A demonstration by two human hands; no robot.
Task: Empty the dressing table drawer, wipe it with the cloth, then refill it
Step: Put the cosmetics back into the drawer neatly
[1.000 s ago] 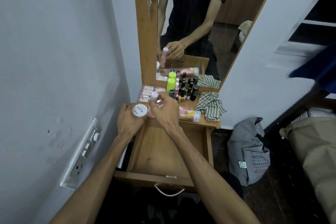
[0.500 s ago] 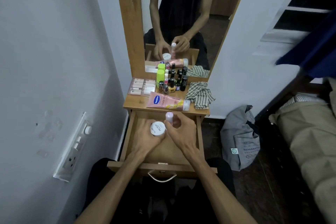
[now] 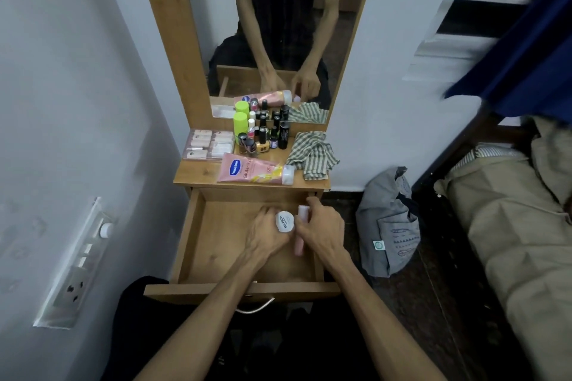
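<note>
Wooden and pulled wide open, the drawer (image 3: 213,244) sticks out from under the dressing table top (image 3: 198,175). Both hands are down inside it, near the back right corner. The left hand (image 3: 267,237) has its fingers curled round a small round jar with a white lid (image 3: 284,221). The right hand (image 3: 320,230) holds a thin pale pink bottle (image 3: 301,229), and its fingers wrap round the middle of it. The jar and the bottle sit just beside each other, almost touching. I cannot tell if they rest on the drawer floor. The bare part of the drawer floor shows only wood.

On the table top lies a pink Vaseline tube (image 3: 255,171) on its side, close to the front edge. Behind it stand many little nail polish bottles (image 3: 263,138) in a bunch. A bright green bottle (image 3: 240,126) stands at the left of the bunch. A flat clear pack of small pale tubes (image 3: 208,143) lies at the far left. The checked cloth (image 3: 312,153) is crumpled at the right end of the table top, well apart from the hands.

A mirror (image 3: 291,28) stands up behind the things and shows the arms again. A grey bag (image 3: 388,226) sits on the dark floor to the right. A white switch board (image 3: 77,263) is on the wall at the left.
</note>
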